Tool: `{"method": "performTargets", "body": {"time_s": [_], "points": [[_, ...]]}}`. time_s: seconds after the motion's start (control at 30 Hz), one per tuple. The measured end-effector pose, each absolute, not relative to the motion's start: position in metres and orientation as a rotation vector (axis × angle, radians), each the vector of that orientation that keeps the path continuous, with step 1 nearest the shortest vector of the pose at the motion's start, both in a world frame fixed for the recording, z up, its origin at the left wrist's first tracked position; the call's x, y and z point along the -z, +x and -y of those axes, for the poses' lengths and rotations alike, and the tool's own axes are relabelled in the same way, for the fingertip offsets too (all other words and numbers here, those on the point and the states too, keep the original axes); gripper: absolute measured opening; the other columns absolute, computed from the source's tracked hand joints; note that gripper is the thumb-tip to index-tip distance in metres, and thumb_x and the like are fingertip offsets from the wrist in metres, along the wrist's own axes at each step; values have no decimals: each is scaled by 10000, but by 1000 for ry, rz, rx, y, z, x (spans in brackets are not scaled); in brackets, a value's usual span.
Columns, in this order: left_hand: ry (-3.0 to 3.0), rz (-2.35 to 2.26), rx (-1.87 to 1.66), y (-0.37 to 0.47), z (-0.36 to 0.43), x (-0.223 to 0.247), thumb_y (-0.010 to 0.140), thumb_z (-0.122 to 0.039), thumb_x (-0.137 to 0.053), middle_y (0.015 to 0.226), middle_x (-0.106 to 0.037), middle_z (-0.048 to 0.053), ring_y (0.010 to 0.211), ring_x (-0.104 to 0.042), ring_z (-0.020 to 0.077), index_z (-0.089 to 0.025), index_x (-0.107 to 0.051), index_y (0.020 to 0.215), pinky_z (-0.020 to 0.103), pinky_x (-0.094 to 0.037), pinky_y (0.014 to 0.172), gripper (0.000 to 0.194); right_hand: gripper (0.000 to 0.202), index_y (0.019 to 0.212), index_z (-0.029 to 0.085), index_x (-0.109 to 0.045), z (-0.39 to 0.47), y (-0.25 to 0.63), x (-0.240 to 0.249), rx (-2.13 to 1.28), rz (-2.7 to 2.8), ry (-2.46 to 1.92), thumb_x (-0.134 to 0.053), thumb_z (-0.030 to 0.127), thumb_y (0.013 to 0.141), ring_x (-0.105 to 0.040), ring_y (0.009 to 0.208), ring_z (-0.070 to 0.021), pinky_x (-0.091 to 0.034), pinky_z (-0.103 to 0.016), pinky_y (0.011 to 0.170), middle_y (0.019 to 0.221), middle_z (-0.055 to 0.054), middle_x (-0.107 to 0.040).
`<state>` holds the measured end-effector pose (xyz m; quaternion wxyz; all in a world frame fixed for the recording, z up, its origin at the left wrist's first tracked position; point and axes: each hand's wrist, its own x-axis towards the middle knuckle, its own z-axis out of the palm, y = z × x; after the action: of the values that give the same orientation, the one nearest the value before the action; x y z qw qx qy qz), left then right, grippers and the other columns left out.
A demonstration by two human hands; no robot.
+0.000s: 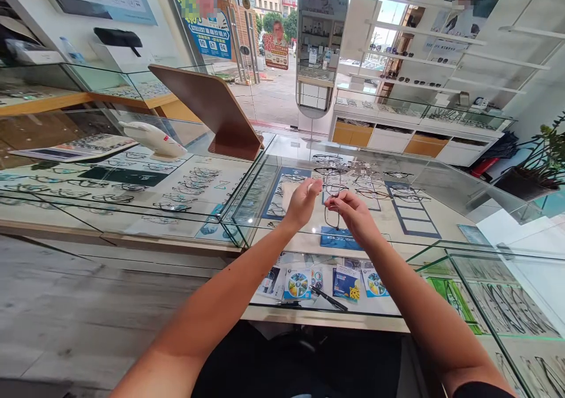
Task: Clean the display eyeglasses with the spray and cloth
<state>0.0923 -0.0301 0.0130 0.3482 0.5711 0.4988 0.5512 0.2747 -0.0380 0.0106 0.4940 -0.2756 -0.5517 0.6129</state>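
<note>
Over the glass counter, my right hand (pixel 352 211) is closed in a pinch on a pair of thin-rimmed eyeglasses (pixel 325 216), near the middle of the frame. The glasses are tilted, one lens hanging below my fingers. My left hand (pixel 302 202) is closed beside them, thumb and index pressed together at what looks like a thin temple arm. Its other fingers are curled and partly hidden. A pale cloth (pixel 288 194) shows just left of my left hand. Several other eyeglasses (pixel 368 181) lie on the counter behind my hands.
A dark-bordered tray (pixel 417 224) lies right of my hands, a blue card (pixel 339 238) below them. Leaflets (pixel 298 284) and a pen (pixel 329 298) lie nearer me. A brown tilted board (pixel 207 100) stands on the left showcase; a tall mirror (pixel 319 45) stands beyond.
</note>
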Motion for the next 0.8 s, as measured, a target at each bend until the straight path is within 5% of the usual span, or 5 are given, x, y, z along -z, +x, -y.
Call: {"method": "performTargets", "body": {"time_s": [0.23, 0.8], "points": [[1533, -1233, -1499, 94, 31, -9, 1020, -772, -484, 832, -598, 39, 826, -569, 229, -237, -599, 870, 361, -478, 761, 567, 401, 845, 278, -687, 40, 273, -14, -1503, 1316, -675, -941, 589, 822, -744, 1039, -209, -548, -359, 1000, 974, -15, -822], [1890, -1273, -1294, 102, 40, -16, 923, -698, -540, 814, -605, 46, 833, -558, 255, -249, -554, 783, 388, -398, 761, 471, 464, 807, 282, -651, 25, 283, -22, -1458, 1155, -634, -983, 599, 744, -730, 918, -191, -580, -325, 887, 959, -10, -826]]}}
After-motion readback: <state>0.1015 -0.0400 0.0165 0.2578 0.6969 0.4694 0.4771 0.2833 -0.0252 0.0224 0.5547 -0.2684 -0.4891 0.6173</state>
